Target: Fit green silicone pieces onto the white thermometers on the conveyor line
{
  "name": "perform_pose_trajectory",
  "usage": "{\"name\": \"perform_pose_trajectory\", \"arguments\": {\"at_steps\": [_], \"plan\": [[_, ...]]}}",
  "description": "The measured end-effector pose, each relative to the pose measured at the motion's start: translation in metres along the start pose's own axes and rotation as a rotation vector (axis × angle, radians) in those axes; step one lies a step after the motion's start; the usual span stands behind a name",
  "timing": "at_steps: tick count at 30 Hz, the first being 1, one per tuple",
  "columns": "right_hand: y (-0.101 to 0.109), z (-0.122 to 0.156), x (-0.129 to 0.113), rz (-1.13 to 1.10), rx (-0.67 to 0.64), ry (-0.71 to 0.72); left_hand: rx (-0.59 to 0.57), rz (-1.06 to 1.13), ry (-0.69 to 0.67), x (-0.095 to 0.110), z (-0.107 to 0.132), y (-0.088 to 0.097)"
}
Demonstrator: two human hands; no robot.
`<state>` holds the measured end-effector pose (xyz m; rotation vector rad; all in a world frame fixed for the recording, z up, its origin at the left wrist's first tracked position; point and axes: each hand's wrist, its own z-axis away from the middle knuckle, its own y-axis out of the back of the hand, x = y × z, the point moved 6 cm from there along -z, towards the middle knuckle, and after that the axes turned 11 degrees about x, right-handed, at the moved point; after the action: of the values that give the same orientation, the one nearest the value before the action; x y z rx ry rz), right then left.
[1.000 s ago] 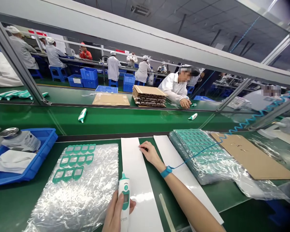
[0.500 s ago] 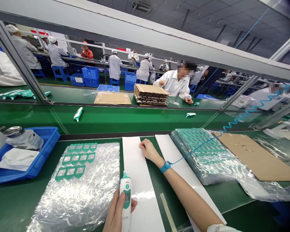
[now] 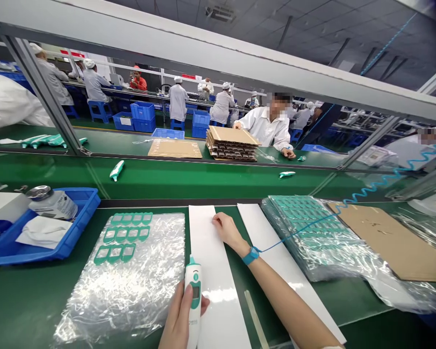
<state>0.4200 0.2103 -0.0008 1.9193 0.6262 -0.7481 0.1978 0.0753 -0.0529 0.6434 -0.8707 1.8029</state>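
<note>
Across the dark green bench (image 3: 22, 300), a crinkled, glossy clear plastic sheet (image 3: 138, 291) bears three rows of teal frame-shaped stickers (image 3: 115, 253); its bare lower part suggests many are used, these left. Beside it, my right hand (image 3: 226, 229) pinches narrowly at a smooth white strip (image 3: 220, 276), its contents, if any, hidden. My left hand (image 3: 181, 308) grips a white-and-teal plastic thermometer (image 3: 193, 303) above the strip's near end, its small screen (image 3: 195, 290) apparently already framed.
</note>
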Motion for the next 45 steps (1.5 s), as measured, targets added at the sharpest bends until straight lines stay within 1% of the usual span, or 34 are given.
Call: {"name": "perform_pose_trajectory", "arguments": {"at_steps": [3,5,7,9,11,13,14,16,18,21,25,29,34,37,45], "plan": [[0.006,-0.003,0.003,-0.112,0.017,-0.105,-0.033,0.018,0.058,0.005,0.009,-0.003],[0.01,0.002,-0.009,-0.188,0.006,-0.142,-0.104,0.006,0.088,0.012,0.015,-0.008],[0.012,0.016,-0.034,-0.278,-0.041,-0.172,-0.171,0.041,0.122,0.02,0.021,-0.011],[0.01,0.036,-0.067,-0.411,-0.129,-0.226,-0.199,0.118,0.155,0.028,0.026,-0.01],[0.005,0.06,-0.102,-0.551,-0.223,-0.275,-0.199,0.167,0.138,0.037,0.03,-0.007],[-0.003,0.081,-0.131,-0.651,-0.32,-0.311,-0.179,0.189,0.095,0.046,0.033,-0.003],[-0.008,0.091,-0.141,-0.696,-0.371,-0.34,-0.172,0.203,0.076,0.049,0.035,-0.002],[-0.019,0.105,-0.155,-0.773,-0.457,-0.411,-0.15,0.238,0.07,0.055,0.039,0.001],[-0.026,0.112,-0.159,-0.802,-0.484,-0.46,-0.098,0.262,0.085,0.057,0.041,0.006],[-0.03,0.113,-0.16,-0.77,-0.458,-0.455,-0.028,0.266,0.096,0.059,0.043,0.012],[-0.031,0.113,-0.159,-0.748,-0.445,-0.441,-0.055,0.277,0.101,0.056,0.042,0.013],[-0.03,0.114,-0.156,-0.722,-0.415,-0.441,-0.052,0.287,0.112,0.05,0.036,0.015],[-0.034,0.116,-0.153,-0.736,-0.421,-0.479,-0.009,0.287,0.105,0.044,0.031,0.02],[-0.034,0.116,-0.153,-0.739,-0.412,-0.488,-0.014,0.294,0.1,0.045,0.031,0.02],[-0.036,0.114,-0.154,-0.716,-0.391,-0.455,-0.019,0.264,0.061,0.051,0.034,0.018]]}}
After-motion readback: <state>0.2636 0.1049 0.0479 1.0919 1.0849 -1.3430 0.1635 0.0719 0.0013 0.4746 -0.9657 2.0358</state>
